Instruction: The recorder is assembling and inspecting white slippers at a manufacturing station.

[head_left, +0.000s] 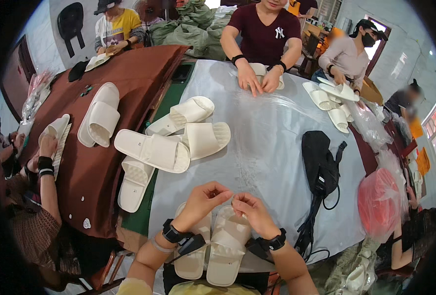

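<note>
Left hand [204,200] and right hand [255,212], pinched narrow, over cream slippers [225,237] at the desk's [282,196] near edge.
The pair's long axes run front-to-back, toes pointing away; whether either hand holds anything, I cannot tell.

We hold our left hand [204,202] and right hand [255,210] close together above a white slipper pair [224,269] at the near edge of the tabletop [272,157]; overlapping slippers [151,151] lie to our left, a black bag [319,160] to our right.

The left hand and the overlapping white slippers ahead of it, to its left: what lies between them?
In the head view, the stretch between the left hand and the overlapping white slippers is bare grey tabletop.
</note>
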Motion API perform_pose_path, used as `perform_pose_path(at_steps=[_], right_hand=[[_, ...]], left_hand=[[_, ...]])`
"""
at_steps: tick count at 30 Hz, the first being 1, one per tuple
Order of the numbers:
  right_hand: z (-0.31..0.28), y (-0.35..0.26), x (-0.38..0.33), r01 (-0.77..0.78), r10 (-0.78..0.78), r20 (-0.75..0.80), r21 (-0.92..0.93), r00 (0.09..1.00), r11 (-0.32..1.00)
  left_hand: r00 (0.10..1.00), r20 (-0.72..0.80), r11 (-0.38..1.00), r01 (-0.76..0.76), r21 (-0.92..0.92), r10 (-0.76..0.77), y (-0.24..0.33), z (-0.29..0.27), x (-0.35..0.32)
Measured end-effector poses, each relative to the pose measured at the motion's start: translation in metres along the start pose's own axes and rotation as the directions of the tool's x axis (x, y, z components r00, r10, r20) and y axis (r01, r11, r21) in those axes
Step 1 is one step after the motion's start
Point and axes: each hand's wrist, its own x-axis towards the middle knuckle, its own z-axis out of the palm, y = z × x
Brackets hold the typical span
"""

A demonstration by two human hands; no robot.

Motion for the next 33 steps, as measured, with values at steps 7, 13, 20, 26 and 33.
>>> perform_pose_path(at_steps=[7, 13, 20, 26, 33], right_hand=[[0.001, 0.002, 0.001, -0.005, 0.005, -0.013, -0.018, 1.000, 1.000], [-0.004, -0.001, -0.001, -0.005, 0.003, -0.042, -0.059, 0.999, 0.998], [-0.001, 0.006, 0.012, 0.029, -0.030, 0.074, 0.015, 0.997, 0.999], [-0.003, 0.015, 0.008, 0.025, -0.031, 0.065, 0.088, 0.997, 0.996], [-0.008, 0.014, 0.011, 0.037, -0.040, 0.062, 0.050, 0.997, 0.998]], left_hand=[[0.998, 0.054, 0.998, 0.025, -0.059, -0.022, -0.004, -0.001, -0.001], [1.000, -0.016, 1.000, 0.004, -0.012, -0.004, -0.002, 0.005, 0.004], [0.998, -0.057, 0.998, 0.044, 0.045, -0.041, 0.002, -0.001, 0.001], [0.988, -0.152, 0.997, 0.024, 0.074, -0.013, -0.007, 0.002, 0.001], [0.999, -0.052, 0.992, 0.008, 0.125, -0.002, -0.011, 0.002, 0.008]])
